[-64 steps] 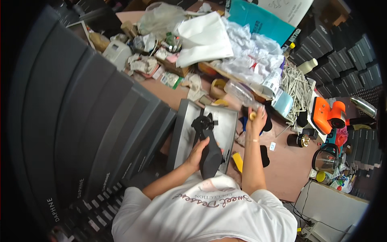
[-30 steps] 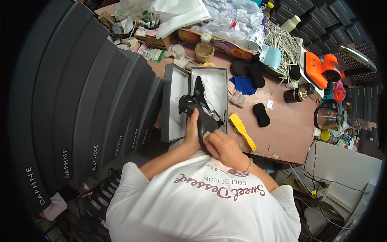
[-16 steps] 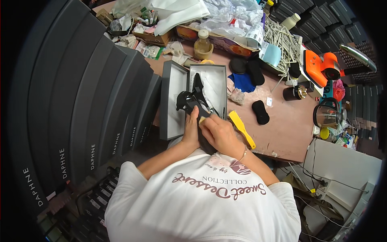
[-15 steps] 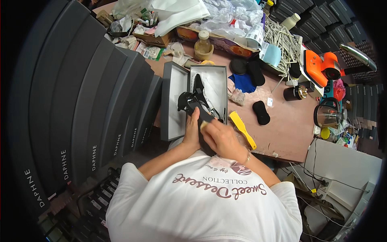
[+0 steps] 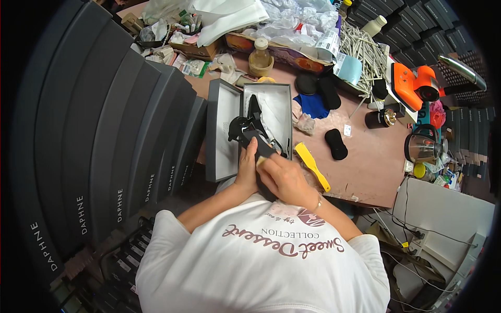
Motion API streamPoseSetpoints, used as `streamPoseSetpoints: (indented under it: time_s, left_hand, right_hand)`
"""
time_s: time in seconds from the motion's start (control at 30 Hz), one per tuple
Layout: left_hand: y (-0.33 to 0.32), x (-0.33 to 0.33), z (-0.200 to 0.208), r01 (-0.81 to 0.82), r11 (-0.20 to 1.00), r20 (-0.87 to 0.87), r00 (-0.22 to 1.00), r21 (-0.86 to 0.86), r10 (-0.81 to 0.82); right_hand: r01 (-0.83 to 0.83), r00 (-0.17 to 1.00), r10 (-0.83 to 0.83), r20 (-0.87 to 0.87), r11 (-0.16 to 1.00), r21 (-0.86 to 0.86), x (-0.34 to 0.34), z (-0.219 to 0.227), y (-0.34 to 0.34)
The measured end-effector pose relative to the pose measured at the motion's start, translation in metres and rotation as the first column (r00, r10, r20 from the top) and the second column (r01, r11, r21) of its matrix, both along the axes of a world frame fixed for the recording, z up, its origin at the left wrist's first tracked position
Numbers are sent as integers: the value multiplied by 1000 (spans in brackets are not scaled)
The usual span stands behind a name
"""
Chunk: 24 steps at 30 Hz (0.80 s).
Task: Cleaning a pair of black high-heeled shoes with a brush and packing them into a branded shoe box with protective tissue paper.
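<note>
My left hand (image 5: 245,171) is closed round a black strappy shoe (image 5: 259,146), its dark sole facing up and its straps hanging over the box. Between the bent fingers of my right hand (image 5: 286,178) is a small pale-yellow piece (image 5: 260,161), perhaps a bit of sponge or eraser, held against the sole. Much of the shoe is hidden by my hands. Just beyond lies an open grey shoebox (image 5: 291,117) with another black shoe (image 5: 254,108) and white paper in it. A yellow-handled brush (image 5: 313,168) rests to the right of my right hand.
Tall stacks of dark shoeboxes (image 5: 104,141) line the left side. On the table are black pads (image 5: 336,145), a blue cloth (image 5: 312,106), a bottle in a cup (image 5: 261,58), an orange device (image 5: 407,86) and a glass pot (image 5: 421,147). White sticks (image 5: 365,52) fill a container at the back.
The whole view has shifted slightly. Both hands keep their hold, and the right hand with the yellow piece stays at nearly the same spot on the sole.
</note>
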<state>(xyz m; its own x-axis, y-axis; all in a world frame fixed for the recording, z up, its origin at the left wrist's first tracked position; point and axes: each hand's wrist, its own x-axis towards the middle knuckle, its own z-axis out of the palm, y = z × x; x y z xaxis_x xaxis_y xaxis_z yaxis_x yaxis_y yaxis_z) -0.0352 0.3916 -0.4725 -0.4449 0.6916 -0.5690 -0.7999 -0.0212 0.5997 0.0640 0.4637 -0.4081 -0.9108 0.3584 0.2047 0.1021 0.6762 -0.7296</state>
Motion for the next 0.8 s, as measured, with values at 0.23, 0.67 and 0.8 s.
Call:
streamPoseSetpoints:
  time_s: [0.23,0.67,0.8]
  left_hand:
    - [-3,0,-7,27,1000,-33,999,10,-27]
    - [1,-7,-1,76,997,-37,997,25,-75]
    - [0,1,2,42,999,-69,997,-5,-42]
  right_hand:
    - [20,999,-21,-38,1000,-16,-4,-1,4]
    - [-47,999,47,24,999,17,12,9,-2]
    - [-23,1000,23,20,1000,21,2,8,1]
